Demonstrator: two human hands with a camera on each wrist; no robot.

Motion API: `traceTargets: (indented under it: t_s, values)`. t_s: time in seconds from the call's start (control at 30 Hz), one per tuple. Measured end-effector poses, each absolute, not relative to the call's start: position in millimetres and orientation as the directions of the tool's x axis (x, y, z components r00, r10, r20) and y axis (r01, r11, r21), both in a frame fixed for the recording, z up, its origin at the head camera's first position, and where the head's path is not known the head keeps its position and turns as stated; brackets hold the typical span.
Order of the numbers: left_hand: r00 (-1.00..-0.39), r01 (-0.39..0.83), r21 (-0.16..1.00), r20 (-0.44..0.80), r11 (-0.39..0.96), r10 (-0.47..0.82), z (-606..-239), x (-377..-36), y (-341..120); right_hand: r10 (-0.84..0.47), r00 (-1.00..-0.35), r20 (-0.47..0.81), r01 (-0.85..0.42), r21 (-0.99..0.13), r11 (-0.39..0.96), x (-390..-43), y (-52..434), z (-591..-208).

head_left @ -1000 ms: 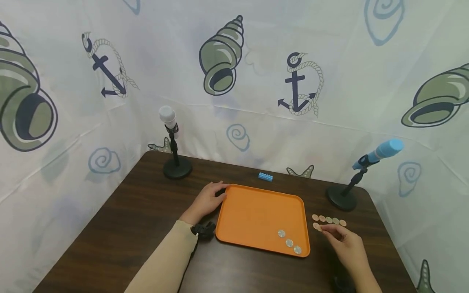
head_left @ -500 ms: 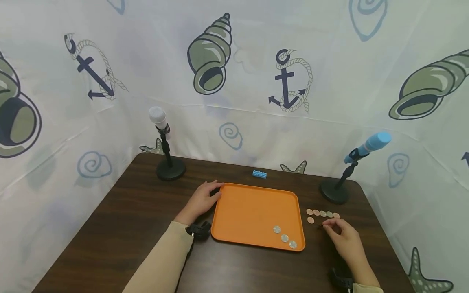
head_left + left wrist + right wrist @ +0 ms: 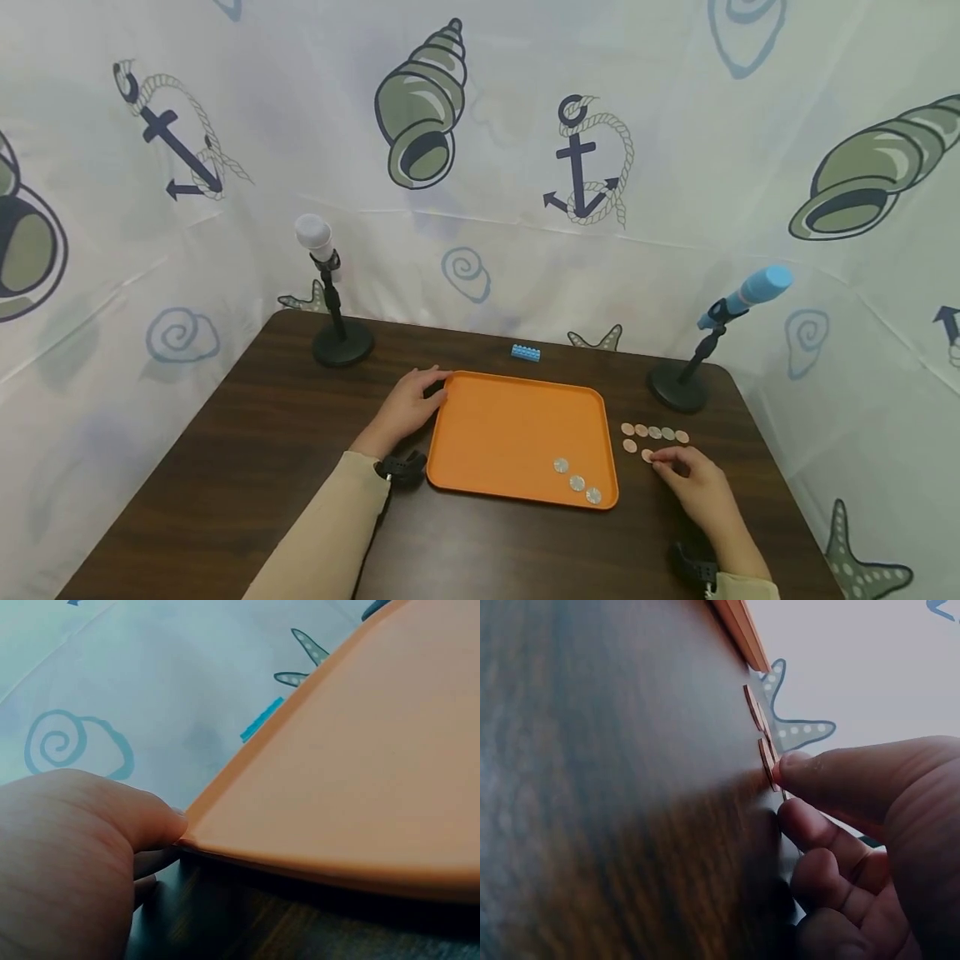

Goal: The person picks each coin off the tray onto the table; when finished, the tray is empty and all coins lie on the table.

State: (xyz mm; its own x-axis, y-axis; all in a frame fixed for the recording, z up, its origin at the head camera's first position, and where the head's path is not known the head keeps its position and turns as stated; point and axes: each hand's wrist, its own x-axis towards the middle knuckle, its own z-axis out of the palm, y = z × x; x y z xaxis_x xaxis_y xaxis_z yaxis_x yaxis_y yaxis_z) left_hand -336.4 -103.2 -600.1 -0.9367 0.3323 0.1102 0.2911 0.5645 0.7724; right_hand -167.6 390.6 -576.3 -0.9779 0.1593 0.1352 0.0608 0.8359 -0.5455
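My left hand [image 3: 405, 407] rests at the far left corner of the orange tray [image 3: 510, 425], touching its rim; the left wrist view shows fingertips against the tray's corner [image 3: 196, 838]. Three silvery coins [image 3: 577, 483] lie in a slanting line in the tray's near right part. Right of the tray, my right hand [image 3: 697, 483] pinches a copper-coloured coin [image 3: 647, 456] at the table surface. In the right wrist view, the thumb is at this coin's edge [image 3: 767, 765]. Another coin [image 3: 630, 446] lies to its left, and a row of several coins [image 3: 655, 433] runs behind them.
A blue toy brick [image 3: 526, 353] lies behind the tray. A black stand [image 3: 341, 342] with a white-topped holder is at the back left. Another stand [image 3: 678, 387] with a blue cylinder [image 3: 750, 293] is at the back right. Patterned cloth [image 3: 510, 167] surrounds the dark table [image 3: 247, 467].
My right hand lifted a coin from beside the front-row coin, then set it down flat slightly to the right. My left hand stays at the tray; the head view has shifted a little.
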Motion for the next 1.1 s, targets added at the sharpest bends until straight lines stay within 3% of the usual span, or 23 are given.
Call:
traceTargets:
  t_s: [1.1]
  values:
    - [-0.945,0.262,0.770,0.083,0.581,0.316,-598,-334,-103,0.148,-0.987,0.060,0.086,-0.581,0.809,-167,390,-573]
